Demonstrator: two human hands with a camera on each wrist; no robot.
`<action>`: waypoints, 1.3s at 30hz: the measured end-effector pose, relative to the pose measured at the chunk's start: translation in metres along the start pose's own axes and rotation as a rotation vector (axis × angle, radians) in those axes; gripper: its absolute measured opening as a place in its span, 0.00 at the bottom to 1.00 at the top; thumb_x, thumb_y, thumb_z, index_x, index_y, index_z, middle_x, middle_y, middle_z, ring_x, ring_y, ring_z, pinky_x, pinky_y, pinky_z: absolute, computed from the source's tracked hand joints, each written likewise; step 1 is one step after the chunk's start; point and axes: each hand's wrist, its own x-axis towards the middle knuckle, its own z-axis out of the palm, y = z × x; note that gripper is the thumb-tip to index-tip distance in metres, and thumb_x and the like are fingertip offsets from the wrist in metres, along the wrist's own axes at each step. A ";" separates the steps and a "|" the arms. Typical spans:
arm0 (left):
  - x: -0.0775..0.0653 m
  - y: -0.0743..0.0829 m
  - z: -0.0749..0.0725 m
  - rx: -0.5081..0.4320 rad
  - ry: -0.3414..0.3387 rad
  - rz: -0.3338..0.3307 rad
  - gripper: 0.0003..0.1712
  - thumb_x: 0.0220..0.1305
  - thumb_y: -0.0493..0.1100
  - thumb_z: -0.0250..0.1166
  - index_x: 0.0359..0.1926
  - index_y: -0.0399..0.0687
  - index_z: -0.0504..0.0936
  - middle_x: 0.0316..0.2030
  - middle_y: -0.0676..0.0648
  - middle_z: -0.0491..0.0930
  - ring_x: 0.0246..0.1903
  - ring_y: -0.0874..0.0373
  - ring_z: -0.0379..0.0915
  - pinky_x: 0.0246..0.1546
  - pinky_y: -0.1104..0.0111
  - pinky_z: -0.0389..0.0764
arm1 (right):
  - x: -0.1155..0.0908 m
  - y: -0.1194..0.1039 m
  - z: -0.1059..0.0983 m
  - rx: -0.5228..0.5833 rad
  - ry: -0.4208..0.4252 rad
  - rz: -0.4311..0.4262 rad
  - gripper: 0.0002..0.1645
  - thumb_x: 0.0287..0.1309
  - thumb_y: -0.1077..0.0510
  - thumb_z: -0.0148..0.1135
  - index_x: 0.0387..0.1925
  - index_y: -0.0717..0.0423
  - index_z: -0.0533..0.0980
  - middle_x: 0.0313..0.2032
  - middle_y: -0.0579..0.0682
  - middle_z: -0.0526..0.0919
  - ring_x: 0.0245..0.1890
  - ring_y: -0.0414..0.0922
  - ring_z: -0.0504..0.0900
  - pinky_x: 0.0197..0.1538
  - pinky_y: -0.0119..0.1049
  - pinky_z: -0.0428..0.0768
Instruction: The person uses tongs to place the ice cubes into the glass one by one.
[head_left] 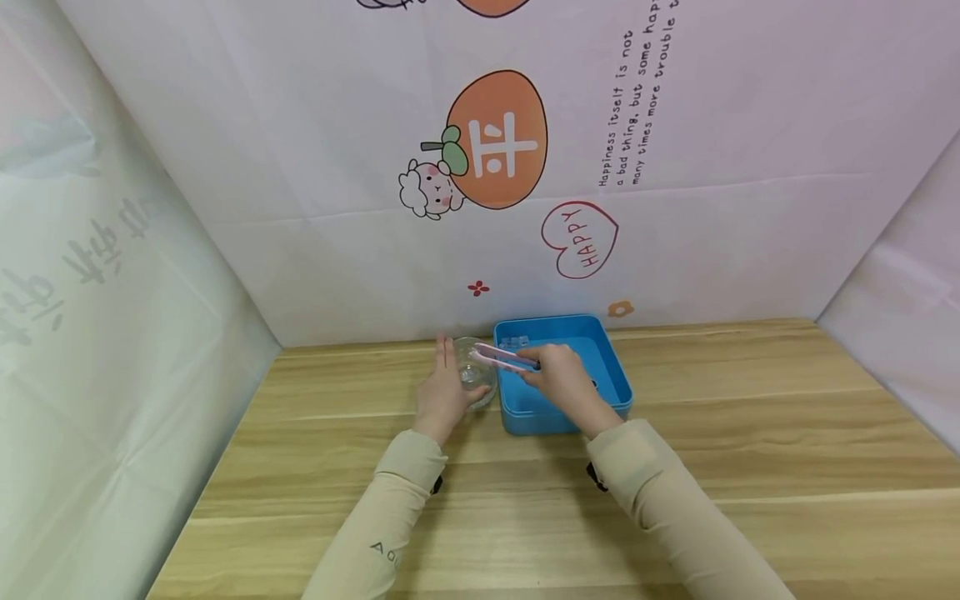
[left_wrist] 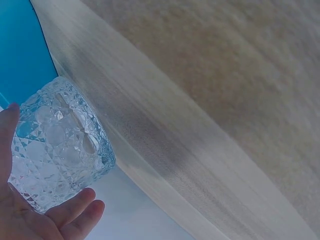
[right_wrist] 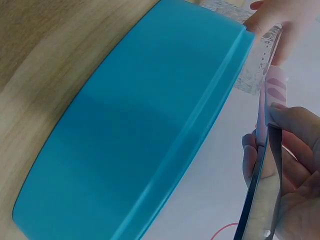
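A clear faceted glass bowl point(head_left: 467, 377) stands on the table beside the blue box. My left hand point(head_left: 441, 393) holds it from the left, with the thumb on the near side and the fingers along the far side; the left wrist view shows the bowl's patterned wall point(left_wrist: 55, 135) between thumb and fingers. Above the blue box, my right hand point(head_left: 564, 382) grips a pair of pink tongs point(right_wrist: 276, 95) between thumb and fingers. The tong tips point left over the bowl's opening; what lies between them is too small to tell. Several clear cubes point(head_left: 514, 342) sit in the box's back left corner.
The open blue box point(head_left: 566, 422) touches or nearly touches the bowl's right side. Behind both rises a printed white wall covering point(head_left: 360, 275). Wooden tabletop point(head_left: 517, 517) stretches to the front and both sides, with white side walls at left and right.
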 end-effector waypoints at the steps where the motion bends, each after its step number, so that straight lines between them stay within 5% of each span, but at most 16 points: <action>1: 0.000 0.000 0.000 0.000 0.002 0.001 0.60 0.53 0.64 0.67 0.74 0.39 0.47 0.76 0.42 0.44 0.13 0.59 0.62 0.13 0.73 0.63 | 0.000 0.000 0.000 0.001 -0.003 0.001 0.20 0.56 0.62 0.66 0.52 0.59 0.80 0.46 0.60 0.85 0.32 0.46 0.83 0.28 0.30 0.79; 10: 0.001 0.001 -0.001 0.003 -0.004 -0.005 0.60 0.53 0.64 0.68 0.74 0.39 0.48 0.76 0.42 0.44 0.14 0.59 0.63 0.14 0.73 0.64 | 0.001 -0.001 -0.002 0.006 -0.025 0.012 0.21 0.55 0.62 0.66 0.53 0.59 0.79 0.43 0.60 0.86 0.26 0.43 0.79 0.24 0.27 0.74; 39: 0.002 0.002 0.001 0.009 0.013 -0.004 0.59 0.53 0.63 0.68 0.74 0.39 0.49 0.76 0.43 0.46 0.13 0.59 0.62 0.13 0.73 0.64 | 0.001 0.003 0.000 0.023 -0.049 0.032 0.23 0.55 0.60 0.67 0.54 0.59 0.79 0.41 0.61 0.86 0.27 0.43 0.79 0.24 0.27 0.74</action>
